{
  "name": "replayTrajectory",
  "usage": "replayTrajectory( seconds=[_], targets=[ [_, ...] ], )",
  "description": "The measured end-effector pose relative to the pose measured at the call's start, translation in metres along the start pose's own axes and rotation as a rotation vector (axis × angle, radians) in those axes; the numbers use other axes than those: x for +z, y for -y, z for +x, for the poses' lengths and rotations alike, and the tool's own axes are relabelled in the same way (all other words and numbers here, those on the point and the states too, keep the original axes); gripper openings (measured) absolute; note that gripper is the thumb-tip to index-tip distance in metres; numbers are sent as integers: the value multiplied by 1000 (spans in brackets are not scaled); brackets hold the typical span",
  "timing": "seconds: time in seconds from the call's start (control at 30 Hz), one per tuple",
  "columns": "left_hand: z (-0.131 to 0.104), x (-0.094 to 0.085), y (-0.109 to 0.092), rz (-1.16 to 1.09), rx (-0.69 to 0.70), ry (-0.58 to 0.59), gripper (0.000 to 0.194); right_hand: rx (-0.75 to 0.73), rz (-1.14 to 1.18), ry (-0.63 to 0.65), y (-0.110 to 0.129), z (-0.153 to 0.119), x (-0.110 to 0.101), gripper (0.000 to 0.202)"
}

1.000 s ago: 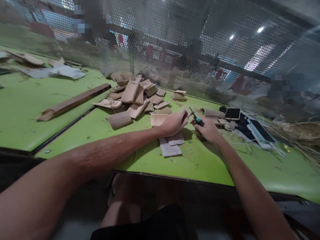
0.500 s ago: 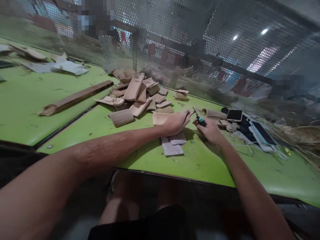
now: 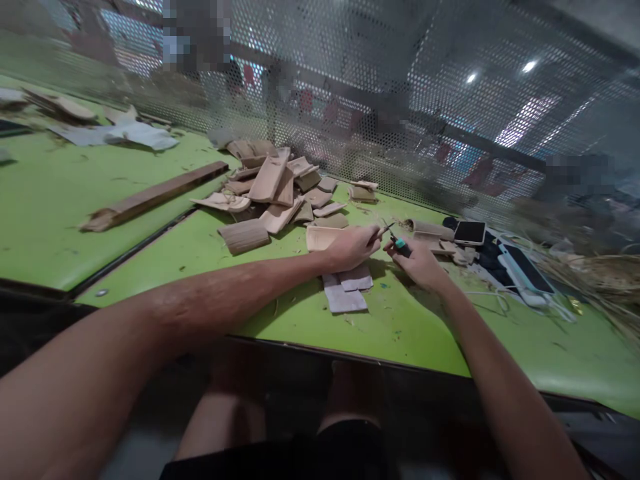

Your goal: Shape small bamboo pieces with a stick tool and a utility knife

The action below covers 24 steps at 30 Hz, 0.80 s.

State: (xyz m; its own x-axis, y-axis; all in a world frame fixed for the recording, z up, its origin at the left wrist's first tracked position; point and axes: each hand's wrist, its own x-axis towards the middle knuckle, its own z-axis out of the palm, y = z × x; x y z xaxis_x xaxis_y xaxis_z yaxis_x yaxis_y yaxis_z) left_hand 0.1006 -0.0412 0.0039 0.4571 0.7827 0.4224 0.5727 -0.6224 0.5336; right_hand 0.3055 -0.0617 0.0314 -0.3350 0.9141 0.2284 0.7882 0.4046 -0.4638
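Observation:
My left hand (image 3: 354, 247) is closed around a thin pointed stick (image 3: 385, 229) with a dark tip, aimed up and to the right. Facing it, my right hand (image 3: 417, 264) grips a small tool (image 3: 401, 245) with a teal and black handle and a narrow, blade-like end. The tool's end is close to the stick's tip; whether they touch is too small to tell. Beneath my left wrist lies a curved bamboo piece (image 3: 323, 239), partly covered by the hand. Folded pale paper (image 3: 347, 300) rests on the green table (image 3: 400, 333) just below that hand.
A heap of curved bamboo pieces (image 3: 270, 180) stands beyond my left forearm, with a long bamboo strip (image 3: 155, 197) to its left. At right are a phone (image 3: 470, 233), a light-blue device (image 3: 526, 267) with white cables and dry straw (image 3: 610, 280). A perforated metal screen (image 3: 350, 87) closes the back.
The stick in my left hand has turned slightly, its dark tip now showing further right. The tool's end in my right hand has dropped a little. The view has shifted slightly.

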Motion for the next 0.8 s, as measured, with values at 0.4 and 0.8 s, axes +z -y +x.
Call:
replayTrajectory(
  seconds=[0.4,0.8],
  targets=[
    [1,3,1,36,-2,18,31,17,-75,-79,-6,1,4,17],
    [2,6,3,31,10,12,30,27,-206,-85,-11,1,1,14]
  ],
)
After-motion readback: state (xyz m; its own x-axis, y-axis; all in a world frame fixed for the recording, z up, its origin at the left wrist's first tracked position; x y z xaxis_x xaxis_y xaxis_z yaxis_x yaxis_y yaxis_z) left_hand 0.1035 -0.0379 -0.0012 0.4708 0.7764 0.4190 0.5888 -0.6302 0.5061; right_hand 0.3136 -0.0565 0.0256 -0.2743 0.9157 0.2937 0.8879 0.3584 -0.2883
